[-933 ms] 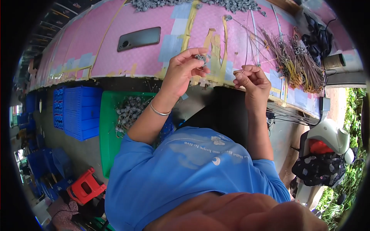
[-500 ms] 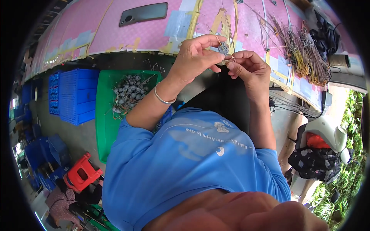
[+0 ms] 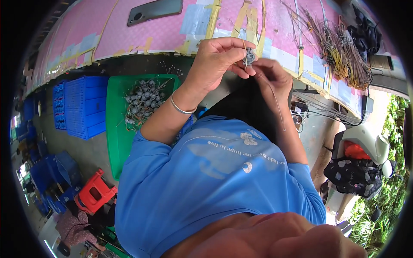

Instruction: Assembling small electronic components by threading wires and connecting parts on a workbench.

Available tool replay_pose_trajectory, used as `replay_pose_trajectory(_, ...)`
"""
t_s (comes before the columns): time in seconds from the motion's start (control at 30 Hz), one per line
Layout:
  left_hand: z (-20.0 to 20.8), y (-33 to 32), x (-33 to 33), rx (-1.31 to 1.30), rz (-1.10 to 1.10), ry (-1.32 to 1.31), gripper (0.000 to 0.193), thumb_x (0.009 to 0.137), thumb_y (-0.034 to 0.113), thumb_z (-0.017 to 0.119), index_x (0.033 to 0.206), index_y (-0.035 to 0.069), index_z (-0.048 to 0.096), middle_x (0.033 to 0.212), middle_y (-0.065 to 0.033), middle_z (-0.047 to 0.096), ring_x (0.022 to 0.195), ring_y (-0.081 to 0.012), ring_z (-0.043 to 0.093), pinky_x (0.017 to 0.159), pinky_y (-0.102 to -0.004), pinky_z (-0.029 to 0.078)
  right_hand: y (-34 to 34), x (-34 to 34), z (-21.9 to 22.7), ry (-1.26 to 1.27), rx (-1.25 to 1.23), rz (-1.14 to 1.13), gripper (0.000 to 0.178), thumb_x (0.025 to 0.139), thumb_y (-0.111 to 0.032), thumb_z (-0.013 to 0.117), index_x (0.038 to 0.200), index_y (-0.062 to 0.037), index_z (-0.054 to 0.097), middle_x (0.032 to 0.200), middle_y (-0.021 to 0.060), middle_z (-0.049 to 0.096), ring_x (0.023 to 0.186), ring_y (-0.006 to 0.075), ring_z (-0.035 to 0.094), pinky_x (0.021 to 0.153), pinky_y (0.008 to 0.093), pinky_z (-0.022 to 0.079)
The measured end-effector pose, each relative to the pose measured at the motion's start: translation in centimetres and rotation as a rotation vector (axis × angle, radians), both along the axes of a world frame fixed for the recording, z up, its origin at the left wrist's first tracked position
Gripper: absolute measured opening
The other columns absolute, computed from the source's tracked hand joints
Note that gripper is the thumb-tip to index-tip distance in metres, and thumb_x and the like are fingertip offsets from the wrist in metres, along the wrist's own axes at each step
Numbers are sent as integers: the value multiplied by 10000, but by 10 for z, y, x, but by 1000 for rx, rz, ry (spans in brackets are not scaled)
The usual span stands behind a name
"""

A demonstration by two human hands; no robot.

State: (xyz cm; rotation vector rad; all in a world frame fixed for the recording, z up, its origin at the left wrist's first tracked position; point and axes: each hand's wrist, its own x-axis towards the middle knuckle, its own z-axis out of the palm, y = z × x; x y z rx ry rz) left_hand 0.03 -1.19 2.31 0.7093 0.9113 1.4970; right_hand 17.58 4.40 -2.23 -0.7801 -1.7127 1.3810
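Between the fingertips of my left hand (image 3: 221,58) sits a small round grey part (image 3: 248,57), which looks like a little motor or coil housing. A thin yellowish lead rises from it. My right hand (image 3: 275,77) is right beside it, thumb and fingers pinched on a thin wire (image 3: 275,99) near the part. This wire trails down over my right wrist to a small tip. Whether the wire is joined to the part is hidden by my fingers. Both hands are held up just in front of the table edge.
A pink taped table (image 3: 163,36) carries a phone (image 3: 155,11) and a bundle of wires (image 3: 344,60) on the right. Left of me stands a green tray (image 3: 112,142) holding several grey parts (image 3: 146,99), beside blue crates (image 3: 88,107). A red stool (image 3: 95,191) and another person (image 3: 73,228) are behind.
My right hand has turned and moved slightly down and left. The wire now hangs down over my right wrist. In my left hand, the grey part has turned its face more into view.
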Motion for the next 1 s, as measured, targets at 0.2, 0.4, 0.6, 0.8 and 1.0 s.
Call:
replay_pose_trajectory(0.2, -2, -7, 6, 28, -126, 141, 227, 869, 49, 621, 1054, -74, 665, 860, -120, 687, 610, -197, 689, 519, -256, 566, 24, -8, 29, 341, -308, 410, 260, 969, -112, 571, 1193, 18, 599, 1190, 178, 638, 1100, 227, 617, 961, 371, 481)
replay_pose_trajectory(0.4, -4, -11, 11, 17, -95, 91, 176, 858, 31, 604, 993, -61, 668, 823, -131, 687, 571, -209, 682, 496, -266, 566, 24, -6, 22, 389, -246, 320, 158, 935, -92, 607, 1014, 23, 682, 1143, 203, 663, 1054, 261, 641, 942, 397, 491)
replay_pose_trajectory(0.6, -9, -11, 11, -31, -61, -11, 116, 865, 29, 607, 932, -55, 651, 820, -140, 686, 549, -206, 673, 477, -259, 553, 16, -12, 26, 340, -324, 168, 128, 925, -74, 620, 973, 20, 694, 1058, 172, 697, 938, 225, 663, 868, 355, 515)
replay_pose_trajectory(0.8, -16, -12, 17, 175, 13, 98, 265, 850, -21, 655, 1103, -80, 600, 929, -146, 681, 722, -198, 699, 634, -281, 595, 28, -14, 17, 367, -611, 161, 97, 923, -63, 625, 954, 19, 667, 983, 125, 691, 882, 183, 657, 807, 320, 537)
replay_pose_trajectory(1.0, -21, -3, 11, 263, -27, 127, 461, 781, -89, 714, 1214, -93, 554, 1016, -147, 671, 884, -208, 693, 826, -353, 605, 32, -24, 19, 460, -760, 188, 60, 905, -38, 647, 926, 16, 663, 921, 85, 674, 803, 153, 647, 733, 288, 545)
